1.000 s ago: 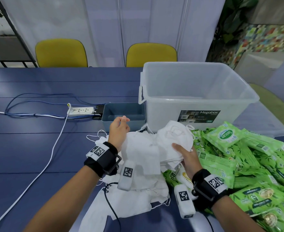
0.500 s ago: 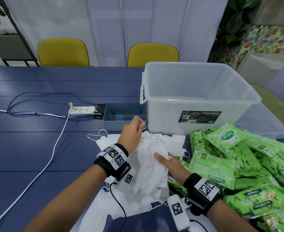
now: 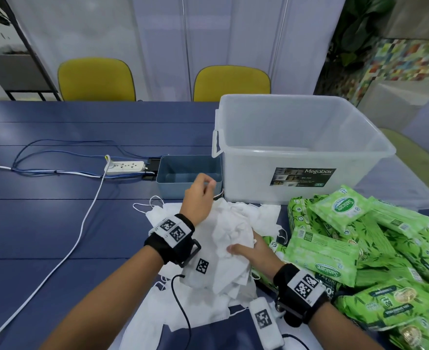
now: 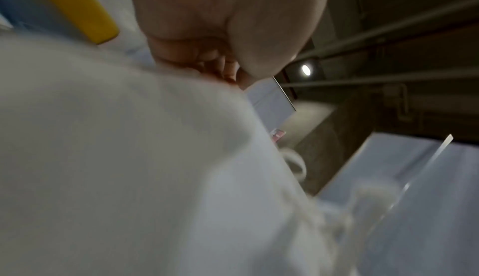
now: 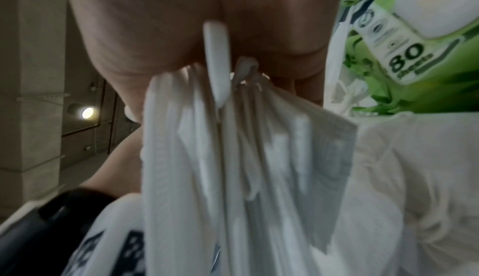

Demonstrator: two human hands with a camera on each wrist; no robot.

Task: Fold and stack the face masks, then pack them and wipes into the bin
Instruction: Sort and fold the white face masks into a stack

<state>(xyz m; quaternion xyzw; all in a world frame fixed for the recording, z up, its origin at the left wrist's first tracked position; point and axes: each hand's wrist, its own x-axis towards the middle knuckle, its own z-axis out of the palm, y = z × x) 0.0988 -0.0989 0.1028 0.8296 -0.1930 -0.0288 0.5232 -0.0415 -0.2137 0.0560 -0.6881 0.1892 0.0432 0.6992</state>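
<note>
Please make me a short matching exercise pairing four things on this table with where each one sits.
Things:
1. clear bin
2. blue box
3. wipe packs
4. power strip

Places:
A. heaped at the table's right, in front of the bin
B. left of the blue box
C. far side, right of the blue box
D. just beyond the masks

Pairs: 1-C, 2-D, 3-A, 4-B
</note>
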